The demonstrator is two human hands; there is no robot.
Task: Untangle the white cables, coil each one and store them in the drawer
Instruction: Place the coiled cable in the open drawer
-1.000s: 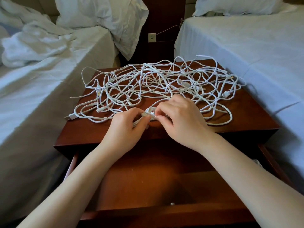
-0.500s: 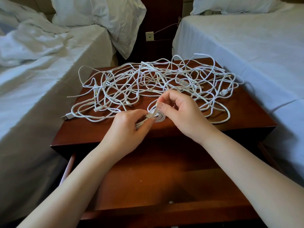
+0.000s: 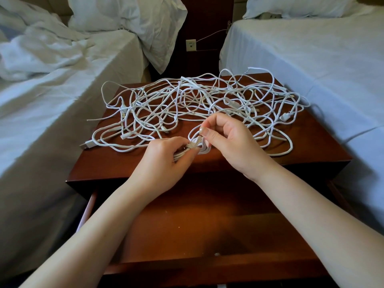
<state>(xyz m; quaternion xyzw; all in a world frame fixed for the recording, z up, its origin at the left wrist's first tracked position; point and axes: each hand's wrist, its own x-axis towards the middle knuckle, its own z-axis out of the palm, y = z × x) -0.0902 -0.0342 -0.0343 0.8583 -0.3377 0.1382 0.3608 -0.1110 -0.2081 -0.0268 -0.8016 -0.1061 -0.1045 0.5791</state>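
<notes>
Head view: your left hand [image 3: 162,163] grips the coil [image 3: 203,150]. Your right hand [image 3: 232,146] pinches its strand [image 3: 192,133] just above, tangle [image 3: 187,104] beyond.

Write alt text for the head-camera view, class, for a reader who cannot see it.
The left hand grips a small coil of white cable and the right hand pinches its loose strand, above a nightstand covered in tangled white cables. Its drawer stands open below.

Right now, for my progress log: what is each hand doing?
Left hand: grips the small cable coil.
Right hand: pinches that coil's loose strand.
</notes>
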